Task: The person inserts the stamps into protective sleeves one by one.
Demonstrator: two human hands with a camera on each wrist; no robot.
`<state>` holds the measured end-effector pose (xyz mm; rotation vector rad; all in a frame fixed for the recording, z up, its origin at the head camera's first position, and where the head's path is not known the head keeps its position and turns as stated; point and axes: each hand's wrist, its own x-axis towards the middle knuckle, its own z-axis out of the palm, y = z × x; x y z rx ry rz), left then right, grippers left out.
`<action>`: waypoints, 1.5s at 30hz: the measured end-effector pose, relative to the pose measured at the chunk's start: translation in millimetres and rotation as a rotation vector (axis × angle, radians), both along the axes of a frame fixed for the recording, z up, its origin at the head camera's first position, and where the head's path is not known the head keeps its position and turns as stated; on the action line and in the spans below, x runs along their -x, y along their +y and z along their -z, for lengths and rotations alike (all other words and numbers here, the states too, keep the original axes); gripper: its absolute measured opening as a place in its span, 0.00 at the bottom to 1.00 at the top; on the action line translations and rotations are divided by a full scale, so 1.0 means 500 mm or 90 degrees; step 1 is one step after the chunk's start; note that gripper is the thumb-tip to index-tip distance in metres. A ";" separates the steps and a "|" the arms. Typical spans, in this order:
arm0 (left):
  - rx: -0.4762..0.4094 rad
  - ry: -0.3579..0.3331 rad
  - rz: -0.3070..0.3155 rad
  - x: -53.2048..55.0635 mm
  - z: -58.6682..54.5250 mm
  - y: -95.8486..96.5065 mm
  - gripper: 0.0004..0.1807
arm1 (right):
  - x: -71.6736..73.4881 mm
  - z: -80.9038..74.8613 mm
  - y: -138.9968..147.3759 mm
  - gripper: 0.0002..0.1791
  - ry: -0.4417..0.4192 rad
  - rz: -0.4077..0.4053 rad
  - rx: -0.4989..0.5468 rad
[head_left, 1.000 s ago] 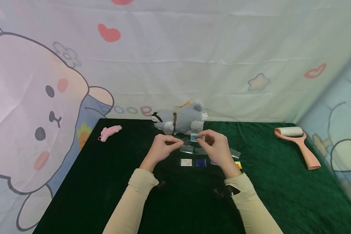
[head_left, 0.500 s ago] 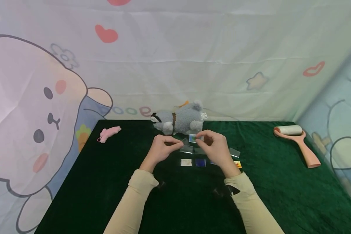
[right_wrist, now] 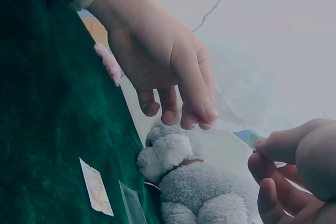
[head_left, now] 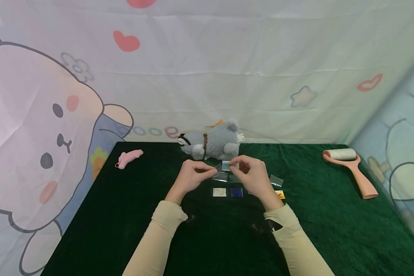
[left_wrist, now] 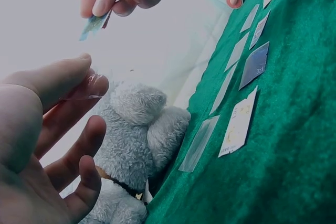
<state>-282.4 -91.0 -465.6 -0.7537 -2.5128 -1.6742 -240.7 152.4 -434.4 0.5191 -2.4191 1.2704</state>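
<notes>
My left hand [head_left: 190, 176] pinches a small clear plastic sleeve [head_left: 219, 168] between thumb and forefinger; its other fingers are loosely bent in the left wrist view. Opposite, my right hand [head_left: 251, 174] pinches a small stamp [right_wrist: 244, 137] with a blue and green picture and a pale border. The stamp's edge is close to the sleeve, and both are held up above the cloth. Below lies a row of stamps: a whitish one [head_left: 219, 192], a dark blue one [head_left: 236, 192] and a yellow one [head_left: 280, 194]. My right hand partly hides another between them.
Behind the stamps lie several clear sleeves, including one on the left [head_left: 220, 176] and one on the right [head_left: 276, 181]. A grey plush toy [head_left: 214, 143] lies behind the hands. A pink plush piece [head_left: 129, 158] is far left, a lint roller [head_left: 352, 168] far right on the green cloth [head_left: 89, 230].
My right hand has shifted slightly left and down with the stamp, bringing it closer to the sleeve. My left hand stays almost in place, still pinching the sleeve.
</notes>
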 end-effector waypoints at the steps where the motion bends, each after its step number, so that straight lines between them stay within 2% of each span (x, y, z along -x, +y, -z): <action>1: -0.002 0.000 0.002 -0.001 0.000 0.000 0.08 | 0.000 0.000 0.000 0.05 -0.002 -0.001 -0.001; 20: -0.014 -0.006 0.058 -0.001 -0.009 -0.004 0.13 | 0.001 -0.002 0.008 0.06 -0.039 -0.038 0.007; 33: -0.015 -0.010 0.068 -0.004 -0.016 -0.003 0.10 | -0.004 -0.011 0.007 0.06 -0.015 -0.024 -0.007; 45: -0.037 -0.009 0.063 -0.003 -0.013 -0.003 0.10 | -0.001 -0.007 0.015 0.05 -0.054 -0.052 0.018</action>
